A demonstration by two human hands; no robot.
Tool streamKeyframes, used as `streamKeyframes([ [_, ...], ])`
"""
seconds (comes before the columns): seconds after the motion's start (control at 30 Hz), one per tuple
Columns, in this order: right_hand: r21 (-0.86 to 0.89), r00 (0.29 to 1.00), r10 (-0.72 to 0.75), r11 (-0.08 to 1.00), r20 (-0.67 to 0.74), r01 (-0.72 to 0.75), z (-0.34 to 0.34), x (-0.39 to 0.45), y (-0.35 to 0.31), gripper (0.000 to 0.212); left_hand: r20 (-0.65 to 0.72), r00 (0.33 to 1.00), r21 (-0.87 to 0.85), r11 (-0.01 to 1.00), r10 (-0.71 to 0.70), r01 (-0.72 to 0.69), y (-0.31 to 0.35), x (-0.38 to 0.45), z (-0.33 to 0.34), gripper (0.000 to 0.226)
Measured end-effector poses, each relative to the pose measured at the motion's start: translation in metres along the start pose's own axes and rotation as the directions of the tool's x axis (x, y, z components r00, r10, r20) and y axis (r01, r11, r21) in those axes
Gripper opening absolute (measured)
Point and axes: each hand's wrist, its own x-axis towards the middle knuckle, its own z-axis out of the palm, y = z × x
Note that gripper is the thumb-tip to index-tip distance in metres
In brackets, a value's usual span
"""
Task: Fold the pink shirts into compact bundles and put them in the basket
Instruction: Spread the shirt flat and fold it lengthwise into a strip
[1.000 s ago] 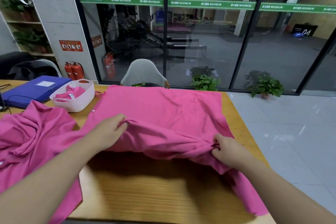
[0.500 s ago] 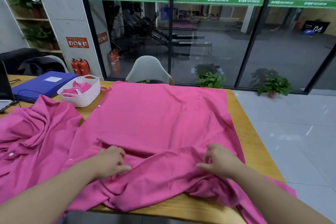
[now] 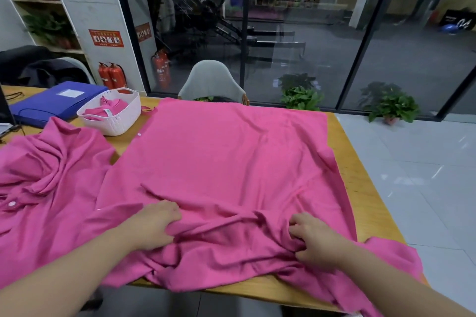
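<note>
Both hands grip the near hem of the pink shirt point(image 3: 231, 162) spread across the wooden counter point(image 3: 365, 188). In the head view, the left hand point(image 3: 154, 224) has its fingers curled into a bunch of the fabric left of centre, knuckles up, the cloth gathered in folds under the fingertips. The right hand point(image 3: 316, 239) pinches a ridge of the same shirt further right, its fingers bent and pressing into the rumpled cloth. Between the two hands the fabric rises in loose wrinkles; beyond them the shirt lies mostly flat, reaching to the far edge of the counter, and a corner of it hangs over the near right edge.

A second pink shirt point(image 3: 46, 183), crumpled, with white buttons showing, lies on the left part of the counter, touching the spread one. Behind it stands a white plastic basket point(image 3: 113, 126), which holds a folded pink bundle point(image 3: 105, 109). A blue folder point(image 3: 51, 103) lies just beside the basket on its left. A grey chair point(image 3: 211, 80) stands at the far side of the counter, in front of a glass wall, with potted plants point(image 3: 301, 98) on the floor to the right and red fire extinguishers point(image 3: 110, 76) by a pillar to the left.
</note>
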Motion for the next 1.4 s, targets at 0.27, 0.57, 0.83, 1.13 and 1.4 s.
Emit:
streamKeyframes([
  [0.27,0.536,0.939,0.341,0.787,0.032,-0.304,0.002,-0.004,-0.014,0.054,0.3,0.938,-0.34,0.899,-0.175,0.276,0.017,-0.007,-0.001,0.045],
  [0.57,0.156,0.944,0.323,0.931,0.064,-0.329,0.022,0.01,-0.027,0.033,0.262,0.955,0.068,0.99,-0.139,0.125,0.049,0.065,0.015,0.079],
  [0.83,0.528,0.964,0.224,0.841,-0.141,-0.118,-0.013,0.005,-0.029,0.003,0.2,0.975,-0.253,0.966,0.101,-0.048,0.109,0.093,0.004,0.05],
  [1.13,0.021,0.967,0.087,0.995,0.239,-0.094,-0.021,-0.007,-0.017,0.045,0.536,0.839,0.241,0.936,0.091,-0.256,0.072,0.047,-0.033,0.055],
  [1.4,0.02,0.957,0.152,0.987,0.246,-0.162,-0.007,0.008,-0.006,0.016,0.437,0.875,-0.2,0.926,-0.209,0.321,0.004,0.002,-0.007,0.013],
])
